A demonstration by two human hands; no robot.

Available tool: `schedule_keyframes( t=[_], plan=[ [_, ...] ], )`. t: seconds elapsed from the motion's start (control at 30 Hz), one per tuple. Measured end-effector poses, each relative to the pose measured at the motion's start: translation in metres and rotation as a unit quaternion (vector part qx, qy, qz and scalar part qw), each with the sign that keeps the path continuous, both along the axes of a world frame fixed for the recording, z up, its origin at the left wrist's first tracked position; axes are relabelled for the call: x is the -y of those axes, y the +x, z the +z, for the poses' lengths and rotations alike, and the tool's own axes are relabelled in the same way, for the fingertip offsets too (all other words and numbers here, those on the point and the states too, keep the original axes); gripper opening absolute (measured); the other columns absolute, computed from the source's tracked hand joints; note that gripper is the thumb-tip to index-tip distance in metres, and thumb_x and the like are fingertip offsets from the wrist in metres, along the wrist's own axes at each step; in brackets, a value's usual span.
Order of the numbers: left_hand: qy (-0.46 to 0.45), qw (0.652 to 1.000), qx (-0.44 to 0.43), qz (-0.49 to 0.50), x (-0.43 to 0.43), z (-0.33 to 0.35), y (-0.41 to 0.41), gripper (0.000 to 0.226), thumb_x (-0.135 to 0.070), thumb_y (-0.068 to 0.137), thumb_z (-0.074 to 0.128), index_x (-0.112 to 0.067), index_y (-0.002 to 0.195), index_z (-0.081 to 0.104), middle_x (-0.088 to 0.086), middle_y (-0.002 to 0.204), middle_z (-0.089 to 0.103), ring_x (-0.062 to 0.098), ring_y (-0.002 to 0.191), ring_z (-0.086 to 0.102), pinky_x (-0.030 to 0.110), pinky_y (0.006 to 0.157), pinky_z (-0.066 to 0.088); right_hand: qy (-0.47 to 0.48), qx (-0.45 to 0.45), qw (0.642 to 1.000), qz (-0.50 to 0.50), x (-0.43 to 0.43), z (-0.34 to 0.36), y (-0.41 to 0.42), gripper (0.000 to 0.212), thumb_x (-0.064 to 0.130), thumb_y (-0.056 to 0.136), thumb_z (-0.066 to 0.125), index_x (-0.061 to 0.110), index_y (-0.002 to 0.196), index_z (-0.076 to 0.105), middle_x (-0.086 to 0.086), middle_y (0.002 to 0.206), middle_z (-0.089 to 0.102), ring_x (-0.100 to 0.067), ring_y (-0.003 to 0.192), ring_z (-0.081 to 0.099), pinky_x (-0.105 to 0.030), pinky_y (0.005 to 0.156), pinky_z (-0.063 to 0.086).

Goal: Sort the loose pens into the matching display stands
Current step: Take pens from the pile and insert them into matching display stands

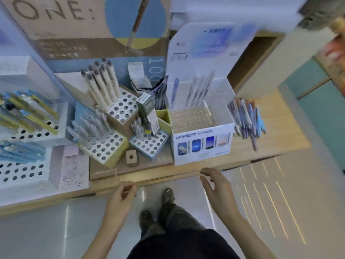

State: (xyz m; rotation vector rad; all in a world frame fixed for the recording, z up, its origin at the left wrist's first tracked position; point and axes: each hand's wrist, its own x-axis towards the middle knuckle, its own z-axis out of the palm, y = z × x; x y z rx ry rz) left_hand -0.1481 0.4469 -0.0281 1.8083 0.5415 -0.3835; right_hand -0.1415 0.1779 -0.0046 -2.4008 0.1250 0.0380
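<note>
Pens are lying loose in a heap on the shelf, just right of the Pathfinder stand. They are showing blue, purple and orange tints, and most are pointing toward the shelf's front edge. Inside that stand a few pale pens are standing along the back row, with one purple pen at the left; most of its holes are showing.

Left of it, a small blue stand is holding a cluster of grey pens. A yellow-edged stand is carrying more grey ones, and a brown stand behind is holding beige pens that are leaning back. At far left, white stands are holding blue and yellow pens. A poster reading "ONE:" is rising behind.

Both hands are hovering at the shelf's front edge. The left hand is hanging with fingers loosely curled toward the thumb, gripping nothing I can make out through the blur. The right hand is spread and relaxed, fingers slightly bent, in front of the Pathfinder stand. Shoes are showing on the floor below.
</note>
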Motion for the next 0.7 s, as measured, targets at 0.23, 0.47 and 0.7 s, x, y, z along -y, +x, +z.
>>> schedule_keyframes(
  t=[0.23,0.47,0.7],
  plan=[
    [0.006,0.982,0.049,-0.183,0.119,0.016,0.023,0.017,-0.015,0.092,0.058,-0.031,0.095,0.058,-0.012,0.096,0.064,0.0,0.087,0.059,0.017,0.079,0.046,0.03,-0.061,0.992,-0.102,0.089,-0.007,-0.028,0.019,0.015,0.093,0.058,0.033,0.098,0.06,0.011,0.099,0.061,-0.003,0.09,0.058,-0.022,0.082,0.047],
    [0.041,0.972,0.077,-0.216,0.244,0.011,0.074,0.025,-0.02,0.093,0.058,-0.028,0.116,0.054,-0.012,0.117,0.058,0.001,0.105,0.055,0.014,0.086,0.045,0.034,-0.09,0.992,-0.088,0.195,-0.024,0.032,0.022,0.014,0.094,0.056,0.017,0.116,0.059,0.008,0.111,0.055,-0.009,0.103,0.052,-0.018,0.087,0.037],
    [0.037,0.974,0.091,-0.205,0.364,0.019,0.147,0.057,-0.025,0.093,0.057,-0.017,0.144,0.031,-0.004,0.141,0.035,0.004,0.127,0.031,0.017,0.104,0.023,0.023,-0.112,0.987,-0.117,0.303,-0.031,0.134,0.036,0.023,0.096,0.054,0.008,0.128,0.052,-0.008,0.129,0.05,-0.021,0.116,0.049,-0.019,0.084,0.033]
  ],
)
